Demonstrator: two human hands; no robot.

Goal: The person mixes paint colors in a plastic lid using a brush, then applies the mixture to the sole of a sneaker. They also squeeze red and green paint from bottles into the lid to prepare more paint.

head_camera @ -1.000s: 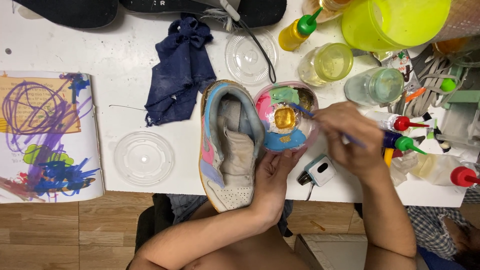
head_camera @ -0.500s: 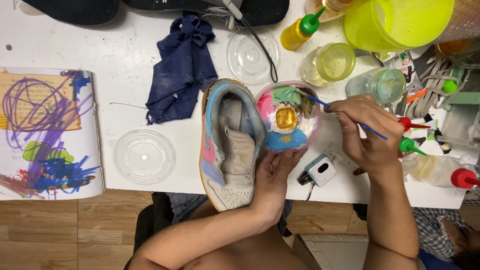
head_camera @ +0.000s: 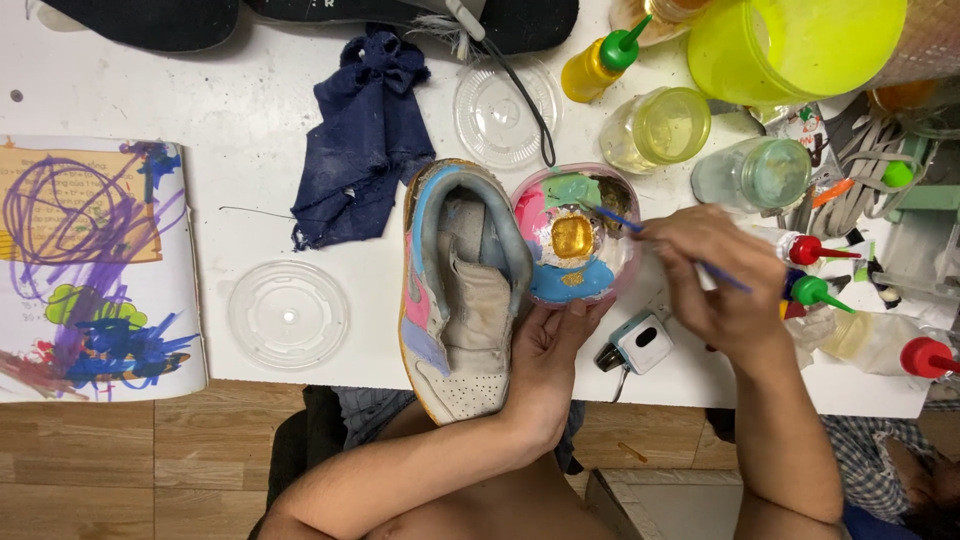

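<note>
Sneaker (head_camera: 455, 290) lies at desk (head_camera: 150, 90) front edge, long axis 12-to-6, toe toward the person at 6, opening up. Left hand (head_camera: 545, 365) comes from 6, palm up, fingers curled around the shoe's right side & under the round paint palette (head_camera: 575, 235), which sits touching the shoe at its 3 side. Right hand (head_camera: 720, 275) is at 3 of the palette, closed in a pinch on a thin blue brush (head_camera: 660, 245); brush axis runs 10-to-4, tip in the green paint near palette's 12 rim. Right hand is nearer the palette, wrist bent inward, forearm from 5. Clear lid (head_camera: 288, 315) at 9 of shoe, navy rag (head_camera: 365, 140) at 11
</note>
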